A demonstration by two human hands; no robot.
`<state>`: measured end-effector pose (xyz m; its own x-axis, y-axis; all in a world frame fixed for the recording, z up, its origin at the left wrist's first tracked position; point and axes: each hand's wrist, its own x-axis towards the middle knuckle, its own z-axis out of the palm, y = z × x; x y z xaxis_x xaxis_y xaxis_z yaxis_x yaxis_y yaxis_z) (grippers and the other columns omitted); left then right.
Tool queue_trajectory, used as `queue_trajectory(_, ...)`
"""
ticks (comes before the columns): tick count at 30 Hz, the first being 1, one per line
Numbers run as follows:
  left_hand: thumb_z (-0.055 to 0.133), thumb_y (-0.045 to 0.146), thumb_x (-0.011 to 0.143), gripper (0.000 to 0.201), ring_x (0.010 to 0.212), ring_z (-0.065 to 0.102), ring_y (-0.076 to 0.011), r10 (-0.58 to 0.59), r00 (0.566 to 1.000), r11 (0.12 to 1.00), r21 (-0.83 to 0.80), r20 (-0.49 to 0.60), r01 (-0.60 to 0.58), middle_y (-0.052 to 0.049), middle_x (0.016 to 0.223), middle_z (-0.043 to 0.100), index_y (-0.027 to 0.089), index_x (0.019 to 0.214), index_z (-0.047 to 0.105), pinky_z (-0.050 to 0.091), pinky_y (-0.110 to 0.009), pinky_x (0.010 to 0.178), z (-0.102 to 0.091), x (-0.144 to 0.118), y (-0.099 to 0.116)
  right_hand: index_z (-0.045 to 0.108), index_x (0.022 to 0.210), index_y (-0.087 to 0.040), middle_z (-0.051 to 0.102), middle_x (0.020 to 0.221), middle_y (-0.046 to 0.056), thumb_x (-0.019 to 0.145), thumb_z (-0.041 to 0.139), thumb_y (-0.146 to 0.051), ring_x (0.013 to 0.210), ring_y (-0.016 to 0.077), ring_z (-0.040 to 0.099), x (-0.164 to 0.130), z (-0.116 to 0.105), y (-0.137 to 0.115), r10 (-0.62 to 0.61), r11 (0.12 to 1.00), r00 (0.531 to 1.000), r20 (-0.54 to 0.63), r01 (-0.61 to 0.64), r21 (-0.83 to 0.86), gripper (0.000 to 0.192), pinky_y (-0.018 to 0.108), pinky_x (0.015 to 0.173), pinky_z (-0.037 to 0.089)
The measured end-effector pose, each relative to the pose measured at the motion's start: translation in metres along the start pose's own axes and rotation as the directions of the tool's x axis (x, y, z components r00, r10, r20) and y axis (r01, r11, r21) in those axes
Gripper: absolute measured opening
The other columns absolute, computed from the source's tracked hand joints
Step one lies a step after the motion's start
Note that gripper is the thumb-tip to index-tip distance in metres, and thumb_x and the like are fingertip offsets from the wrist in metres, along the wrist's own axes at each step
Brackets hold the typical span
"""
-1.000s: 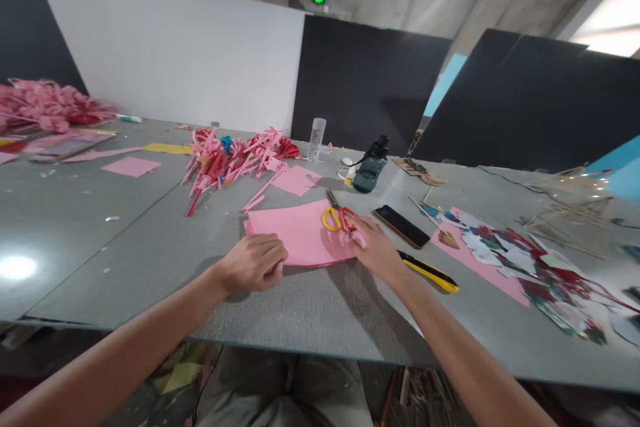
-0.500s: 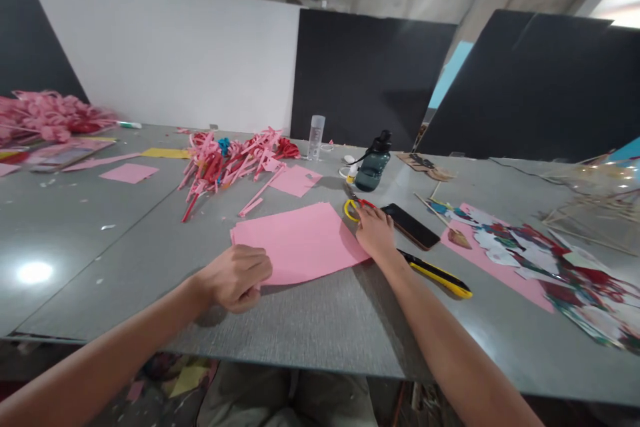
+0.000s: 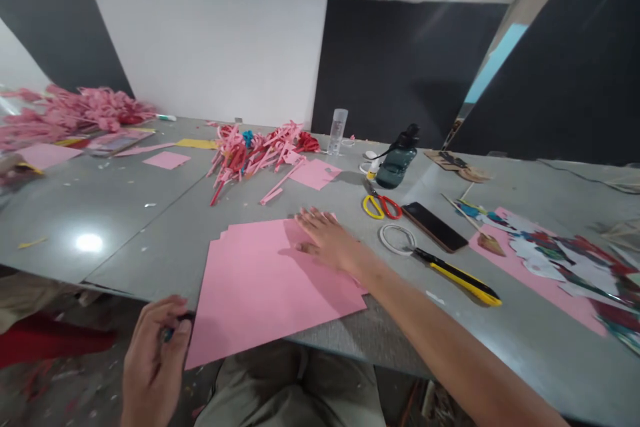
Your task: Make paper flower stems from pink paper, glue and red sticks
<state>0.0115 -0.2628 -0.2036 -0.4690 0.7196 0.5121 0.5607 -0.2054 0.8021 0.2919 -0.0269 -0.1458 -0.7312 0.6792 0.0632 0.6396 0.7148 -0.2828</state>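
Pink paper (image 3: 260,287): we see the stack lying at the table's (image 3: 150,240) near edge, its corner overhanging.
Right hand (image 3: 327,240): fingers spread, flat on the paper.
Left hand (image 3: 153,360): off the table, pinching something small and dark; we cannot make it out.
Around: scissors (image 3: 381,205), tape ring (image 3: 397,239), phone (image 3: 434,227), yellow knife (image 3: 460,277), bottle (image 3: 396,159), pink strips (image 3: 260,153) beyond.

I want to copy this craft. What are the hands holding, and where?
The right hand lies flat on the pink paper, pressing, not gripping. The left hand pinches a small dark thing at the paper's near corner; what it is cannot be told.
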Motion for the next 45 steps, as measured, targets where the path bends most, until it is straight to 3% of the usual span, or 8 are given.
queue_trajectory(2, 0.071, 0.039, 0.089, 0.022, 0.108, 0.058, -0.0184, -0.322, 0.943, 0.939, -0.161, -0.087, 0.305, -0.003, 0.112, 0.063, 0.023, 0.104, 0.065, 0.044, -0.024, 0.089, 0.006, -0.012, -0.001, 0.027, 0.167, -0.019, 0.020, 0.174, 0.012, 0.099, 0.036, -0.075, 0.162, 0.0344, 0.013, 0.022, 0.003, -0.008, -0.001, 1.000, 0.999, 0.046, 0.000, 0.020, 0.089, 0.055, 0.130, 0.014)
queue_trajectory(4, 0.077, 0.048, 0.082, 0.036, 0.105, 0.057, -0.0169, -0.534, 0.843, 0.807, -0.334, -0.060, 0.487, -0.001, 0.111, 0.063, 0.024, 0.106, 0.068, 0.045, -0.021, 0.084, 0.010, -0.015, 0.004, 0.026, 0.167, -0.016, 0.017, 0.174, 0.013, 0.099, 0.038, -0.074, 0.162, 0.0350, 0.014, 0.046, 0.011, -0.016, -0.003, 0.999, 0.998, 0.062, 0.001, 0.033, 0.091, 0.054, 0.130, 0.015)
queue_trajectory(8, 0.090, 0.049, 0.067, 0.052, 0.103, 0.059, -0.0166, -0.670, 0.742, 0.624, -0.532, 0.012, 0.572, 0.000, 0.113, 0.064, 0.024, 0.107, 0.068, 0.050, -0.020, 0.081, 0.010, -0.007, 0.016, 0.030, 0.166, -0.014, 0.020, 0.173, 0.014, 0.102, 0.038, -0.065, 0.162, 0.0346, 0.015, 0.076, 0.031, -0.026, 0.027, 0.996, 1.000, 0.017, -0.028, 0.085, 0.082, 0.058, 0.130, 0.013)
queue_trajectory(13, 0.092, 0.044, 0.066, 0.052, 0.102, 0.061, -0.0180, -0.622, 0.781, 0.684, -0.451, 0.049, 0.573, -0.003, 0.111, 0.065, 0.022, 0.106, 0.067, 0.053, -0.022, 0.083, 0.004, -0.006, 0.014, 0.048, 0.158, -0.017, 0.042, 0.166, 0.012, 0.102, 0.042, -0.027, 0.157, 0.0245, 0.035, 0.082, 0.041, -0.017, 0.077, 0.977, 0.990, -0.115, -0.052, 0.206, 0.056, 0.047, 0.129, 0.025)
queue_trajectory(17, 0.088, 0.042, 0.074, 0.046, 0.108, 0.061, -0.0188, -0.590, 0.807, 0.743, -0.372, 0.028, 0.556, -0.003, 0.117, 0.064, 0.023, 0.111, 0.066, 0.052, -0.024, 0.087, 0.002, -0.014, 0.009, 0.056, 0.151, -0.020, 0.059, 0.153, 0.009, 0.088, 0.039, -0.001, 0.146, 0.0193, 0.051, 0.079, 0.038, -0.004, 0.154, 0.948, 0.961, -0.228, -0.079, 0.308, 0.068, 0.043, 0.125, 0.036)
queue_trajectory(24, 0.088, 0.042, 0.076, 0.044, 0.109, 0.060, -0.0162, -0.580, 0.813, 0.742, -0.385, 0.043, 0.549, -0.001, 0.119, 0.064, 0.026, 0.110, 0.066, 0.051, -0.021, 0.089, 0.002, -0.018, 0.007, 0.065, 0.142, -0.023, 0.060, 0.152, 0.009, 0.078, 0.063, -0.007, 0.145, 0.0254, 0.053, 0.072, 0.031, -0.001, 0.096, 0.907, 0.976, -0.198, -0.004, 0.421, 0.065, 0.046, 0.122, 0.041)
queue_trajectory(31, 0.091, 0.041, 0.071, 0.046, 0.107, 0.058, -0.0140, -0.610, 0.791, 0.699, -0.444, 0.040, 0.561, 0.001, 0.115, 0.062, 0.025, 0.107, 0.067, 0.050, -0.017, 0.089, 0.003, -0.016, 0.009, 0.067, 0.138, -0.021, 0.065, 0.146, 0.007, 0.072, 0.052, 0.002, 0.139, 0.0209, 0.059, 0.071, 0.029, 0.005, 0.078, 0.871, 0.981, -0.176, 0.019, 0.491, 0.072, 0.040, 0.119, 0.044)
queue_trajectory(45, 0.088, 0.039, 0.074, 0.041, 0.102, 0.059, -0.0142, -0.569, 0.822, 0.747, -0.390, 0.043, 0.538, -0.001, 0.114, 0.062, 0.024, 0.105, 0.066, 0.050, -0.018, 0.085, 0.003, -0.015, 0.014, 0.070, 0.133, -0.021, 0.068, 0.142, 0.010, 0.069, 0.059, -0.003, 0.134, 0.0262, 0.062, 0.072, 0.028, -0.004, 0.120, 0.876, 0.973, -0.195, -0.012, 0.481, 0.067, 0.045, 0.120, 0.043)
